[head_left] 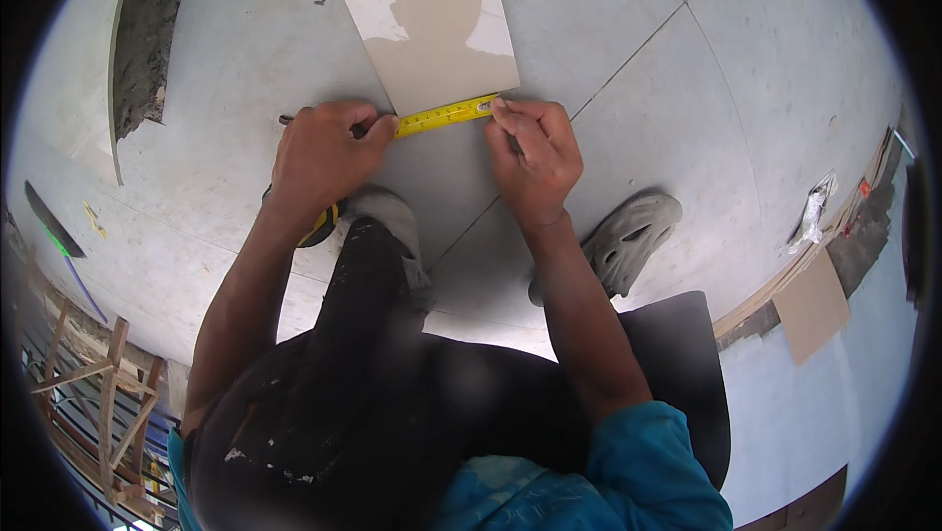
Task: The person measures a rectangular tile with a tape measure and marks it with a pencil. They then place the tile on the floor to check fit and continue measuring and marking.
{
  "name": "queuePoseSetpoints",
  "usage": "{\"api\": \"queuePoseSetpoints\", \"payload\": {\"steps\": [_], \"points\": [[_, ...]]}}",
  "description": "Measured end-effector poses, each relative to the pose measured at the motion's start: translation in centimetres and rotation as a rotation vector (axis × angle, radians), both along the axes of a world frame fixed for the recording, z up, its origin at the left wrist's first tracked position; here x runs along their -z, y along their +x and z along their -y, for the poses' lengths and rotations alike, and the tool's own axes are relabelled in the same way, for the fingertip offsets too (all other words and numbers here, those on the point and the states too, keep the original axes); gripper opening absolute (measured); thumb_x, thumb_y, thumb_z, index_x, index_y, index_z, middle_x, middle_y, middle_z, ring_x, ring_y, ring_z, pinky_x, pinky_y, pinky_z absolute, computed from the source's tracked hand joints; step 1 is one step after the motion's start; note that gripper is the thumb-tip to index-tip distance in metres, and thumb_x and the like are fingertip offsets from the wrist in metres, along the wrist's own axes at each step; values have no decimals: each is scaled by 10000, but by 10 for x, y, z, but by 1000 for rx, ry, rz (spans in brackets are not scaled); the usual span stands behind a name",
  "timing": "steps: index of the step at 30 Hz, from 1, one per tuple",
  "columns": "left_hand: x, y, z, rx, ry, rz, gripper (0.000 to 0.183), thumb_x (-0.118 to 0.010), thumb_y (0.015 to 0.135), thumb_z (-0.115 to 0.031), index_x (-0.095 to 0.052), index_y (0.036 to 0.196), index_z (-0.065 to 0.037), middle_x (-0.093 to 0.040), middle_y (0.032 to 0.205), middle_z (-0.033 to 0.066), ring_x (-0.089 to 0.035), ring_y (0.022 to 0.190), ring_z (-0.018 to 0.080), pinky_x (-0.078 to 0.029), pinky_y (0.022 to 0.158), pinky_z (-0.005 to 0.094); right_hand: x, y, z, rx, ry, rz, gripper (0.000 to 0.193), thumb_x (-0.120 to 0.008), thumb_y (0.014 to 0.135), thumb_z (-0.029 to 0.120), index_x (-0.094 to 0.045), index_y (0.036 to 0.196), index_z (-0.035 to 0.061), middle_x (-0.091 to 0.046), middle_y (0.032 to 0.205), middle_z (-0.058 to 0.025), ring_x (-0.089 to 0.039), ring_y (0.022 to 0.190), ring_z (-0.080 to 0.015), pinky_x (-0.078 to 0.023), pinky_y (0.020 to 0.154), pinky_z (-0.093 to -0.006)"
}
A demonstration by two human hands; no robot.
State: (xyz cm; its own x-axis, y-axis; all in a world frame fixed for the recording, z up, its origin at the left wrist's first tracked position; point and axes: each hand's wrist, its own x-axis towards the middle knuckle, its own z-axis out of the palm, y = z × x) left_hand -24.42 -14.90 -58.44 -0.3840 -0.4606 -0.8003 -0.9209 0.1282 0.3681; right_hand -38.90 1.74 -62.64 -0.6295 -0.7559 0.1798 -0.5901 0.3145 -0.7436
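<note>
A yellow tape measure (442, 116) is stretched along the near edge of a glossy beige tile (432, 50). My left hand (324, 158) pinches the blade between thumb and forefinger by the tile's left corner. At the right corner, the fingertips of my right hand (538, 150) grip the metal-tipped end of the blade. A black and yellow case (319, 227) shows partly behind my left wrist. The tip of a thin dark stick (286, 120) pokes out beside my left knuckles; the rest is hidden by the hand.
My grey clogs (636, 237) stand on the pale tiled floor (667, 119). Left are a mortar-backed slab (147, 40) and a broom (64, 246). A wooden frame (113, 403) stands at lower left. On the right lie a crumpled wrapper (812, 212) and a beige tile piece (812, 305).
</note>
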Motion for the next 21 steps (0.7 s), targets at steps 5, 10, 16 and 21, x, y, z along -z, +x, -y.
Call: {"api": "queuePoseSetpoints", "payload": {"steps": [5,10,16,21], "points": [[-1,-2,2,-33,48,-21,291,-629,899,-308,-717,859,-34,-665,614,70,-611,489,126,-490,528,291,2,-3,1,-24,-39,-33,228,-745,714,-89,-712,899,40,-653,867,-70,-619,724,-186,-494,586,-285],[-3,-1,3,-49,61,1,297,-627,900,-312,-715,858,-31,-654,605,72,-608,488,123,-490,531,288,0,-3,1,-55,9,-43,227,-744,726,-116,-720,890,39,-652,887,-67,-626,718,-132,-487,543,-239],[-1,-5,4,-34,65,38,316,-618,902,-327,-717,862,-30,-659,617,67,-604,493,119,-493,556,284,-2,-4,9,-12,33,-10,196,-729,723,-76,-690,868,51,-632,835,-60,-616,727,-212,-498,582,-309],[0,-2,2,-50,65,26,307,-615,903,-322,-720,873,-35,-666,633,60,-597,491,115,-491,551,280,0,-2,7,6,-6,-1,193,-735,722,-69,-687,854,63,-632,829,-53,-611,710,-211,-493,576,-308]]}}
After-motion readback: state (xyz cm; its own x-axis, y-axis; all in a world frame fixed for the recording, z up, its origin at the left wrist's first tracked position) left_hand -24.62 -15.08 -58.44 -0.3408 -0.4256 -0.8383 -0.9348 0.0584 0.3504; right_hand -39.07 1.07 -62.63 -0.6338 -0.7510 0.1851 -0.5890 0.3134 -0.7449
